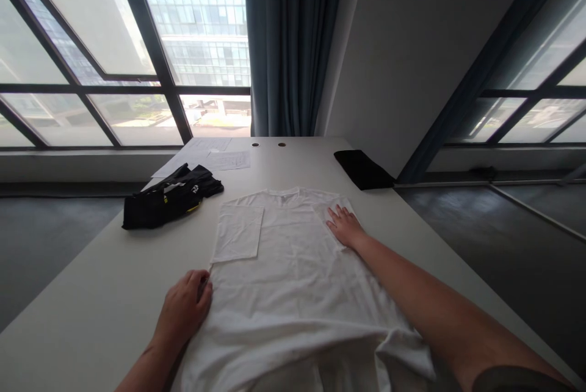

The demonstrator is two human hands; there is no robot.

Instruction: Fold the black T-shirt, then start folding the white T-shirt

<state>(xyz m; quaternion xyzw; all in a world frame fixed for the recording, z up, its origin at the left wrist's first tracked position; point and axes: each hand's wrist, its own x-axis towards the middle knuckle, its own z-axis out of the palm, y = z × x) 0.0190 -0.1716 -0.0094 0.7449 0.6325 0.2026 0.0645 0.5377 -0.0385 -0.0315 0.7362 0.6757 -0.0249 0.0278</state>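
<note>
A white T-shirt [288,264] lies spread on the table, its collar at the far end and its lower part bunched in loose folds toward me. Its left sleeve [238,233] is folded inward, flat over the body. My right hand [345,227] rests with spread fingers on the right sleeve, which is also turned inward and partly covered by the hand. At the shirt's left edge, just below the folded sleeve, my left hand [187,305] is curled, thumb and forefinger closed at the fabric. Its other fingertips are hidden.
On the white table [105,312], a folded black garment with yellow and white marks [171,196] lies at the left. Behind it are printed papers [227,160]. A folded black cloth [364,169] sits by the right edge. A blue curtain [293,44] hangs beyond the far edge.
</note>
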